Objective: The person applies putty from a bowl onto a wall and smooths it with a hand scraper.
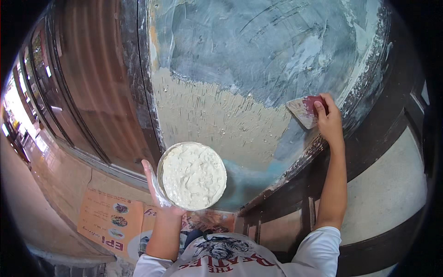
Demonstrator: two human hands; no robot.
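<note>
My left hand (158,194) supports a round tub of off-white putty (194,175) from its left side and below, with white smears on the skin. The tub is nearly full and its surface is lumpy. In my right hand (328,117) is a putty knife (303,112), its red part gripped between thumb and fingers. Its wide blade is coated with putty and lies at the wall panel (258,51). Beside the blade, a broad band of beige putty (212,117) with small pits and streaks covers the lower panel; grey-blue smeared coating lies above it.
Dark wooden framing (369,124) borders the panel on the right. Brown slatted window shutters (87,69) stand at the left. An orange printed banner (108,221) lies on the floor at lower left. A bright opening shows at the far left.
</note>
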